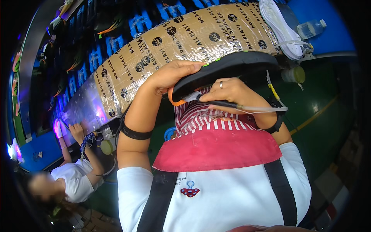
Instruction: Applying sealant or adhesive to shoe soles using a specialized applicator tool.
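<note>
Against the chest, a black shoe sole (228, 67) is steadied, gripped at its heel end by the left hand (172, 77); beneath it, the right hand (232, 92) is closed around a pen-like tool (220, 103), tip kept at the sole's underside.

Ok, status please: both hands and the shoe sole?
Left hand grips black shoe sole at its end. Right hand holds thin tool under the sole. Tool tube trails right, nothing blocking.

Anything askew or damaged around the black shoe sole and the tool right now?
Nothing stands out. The left hand grips the black shoe sole firmly, the right hand holds the thin black tool against its edge, and the white shoe lies flat on the wrapped surface.
</note>
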The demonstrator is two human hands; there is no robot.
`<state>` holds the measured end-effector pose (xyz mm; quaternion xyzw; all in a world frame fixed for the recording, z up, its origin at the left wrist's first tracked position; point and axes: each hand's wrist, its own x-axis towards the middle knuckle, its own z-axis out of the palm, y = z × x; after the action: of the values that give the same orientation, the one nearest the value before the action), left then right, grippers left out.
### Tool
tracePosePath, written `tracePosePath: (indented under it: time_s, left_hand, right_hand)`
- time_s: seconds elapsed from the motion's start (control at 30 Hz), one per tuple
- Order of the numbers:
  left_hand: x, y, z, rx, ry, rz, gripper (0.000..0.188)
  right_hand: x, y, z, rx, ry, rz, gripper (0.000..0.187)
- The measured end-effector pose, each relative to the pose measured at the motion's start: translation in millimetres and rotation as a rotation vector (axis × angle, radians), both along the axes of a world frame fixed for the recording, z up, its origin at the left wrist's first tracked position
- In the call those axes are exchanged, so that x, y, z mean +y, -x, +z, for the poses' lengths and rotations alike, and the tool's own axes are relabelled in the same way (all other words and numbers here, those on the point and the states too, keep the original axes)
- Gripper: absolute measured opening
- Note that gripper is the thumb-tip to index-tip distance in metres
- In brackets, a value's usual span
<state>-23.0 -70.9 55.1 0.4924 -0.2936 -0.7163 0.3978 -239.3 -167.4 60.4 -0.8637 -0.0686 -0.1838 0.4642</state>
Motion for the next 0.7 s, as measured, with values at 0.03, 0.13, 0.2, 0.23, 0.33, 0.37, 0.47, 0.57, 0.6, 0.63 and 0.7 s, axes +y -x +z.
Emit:
tracePosePath:
  time_s: [0.03, 0.13, 0.2, 0.23, 0.33, 0.37, 0.47, 0.57, 0.6, 0.63, 0.7]
  left_hand:
    - [0, -1, -1, -0.001, 0.000, 0.001, 0.042]
    - [5, -3, -6, -0.062, -0.001, 0.084, 0.040]
    - [9, -4, -7, 0.207, -0.002, 0.307, 0.045]
    - [9, -1, -12, 0.221, -0.004, 0.469, 0.048]
    - [8, 14, -17, 0.203, 0.284, 0.699, 0.044]
    - [8, 20, -16, 0.129, 0.359, 0.797, 0.044]
    - [8, 13, -26, 0.290, 0.555, 0.893, 0.051]
    - [23, 8, -28, 0.705, 0.496, 0.860, 0.063]
    - [25, 5, -29, 0.745, 0.530, 0.796, 0.064]
    - [37, -16, -80, 0.758, 0.406, 0.849, 0.057]
    - [32, 14, -52, 0.631, 0.298, 0.886, 0.062]
  right_hand:
    - [0, 1, -1, 0.038, -0.012, 0.050, 0.021]
    - [-9, 7, 3, 0.079, -0.030, 0.146, 0.023]
    - [-11, 10, 5, 0.035, -0.245, 0.080, 0.024]
    - [-13, 11, 13, 0.058, -0.274, -0.007, 0.023]
    - [-15, 10, 24, -0.078, -0.525, -0.178, 0.026]
    - [-15, 12, 29, -0.042, -0.754, -0.192, 0.026]
    - [-24, 13, 28, -0.106, -0.789, -0.339, 0.025]
    - [-30, 13, 29, -0.163, -0.846, -0.352, 0.027]
    - [-32, 12, 28, -0.164, -0.869, -0.378, 0.028]
    - [-30, 8, 27, -0.194, -0.899, -0.351, 0.028]
    - [-32, 14, 22, -0.215, -0.916, -0.389, 0.028]
